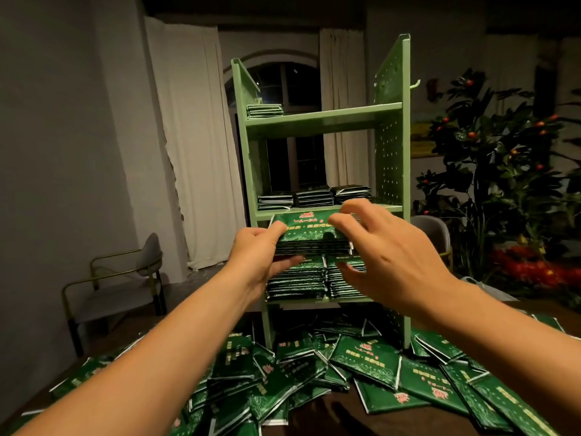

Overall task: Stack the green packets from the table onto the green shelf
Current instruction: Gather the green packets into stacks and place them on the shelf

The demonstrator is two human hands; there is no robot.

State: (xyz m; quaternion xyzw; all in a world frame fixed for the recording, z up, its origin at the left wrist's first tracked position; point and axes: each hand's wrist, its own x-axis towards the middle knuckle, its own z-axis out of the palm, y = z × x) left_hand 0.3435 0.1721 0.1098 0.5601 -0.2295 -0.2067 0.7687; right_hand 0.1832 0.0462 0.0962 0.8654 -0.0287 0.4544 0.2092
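A pale green metal shelf [323, 119] stands on the table ahead of me. My left hand [262, 251] grips a thick stack of green packets [309, 234] at its left end, held in front of the lower shelf level. My right hand [386, 247] hovers at the stack's right end with spread fingers, fingertips touching its top. Below the held stack, two piles of packets [298, 280] sit on the lower level. Three low piles [314, 196] lie on the middle level and one small pile [264, 111] on the top level. Many loose packets [364, 360] cover the table.
The dark table [330, 413] shows between the loose packets near me. A grey chair [125, 287] stands at the left by white curtains. A second chair [434, 231] and a potted tree with red fruit [490, 158] stand to the right of the shelf.
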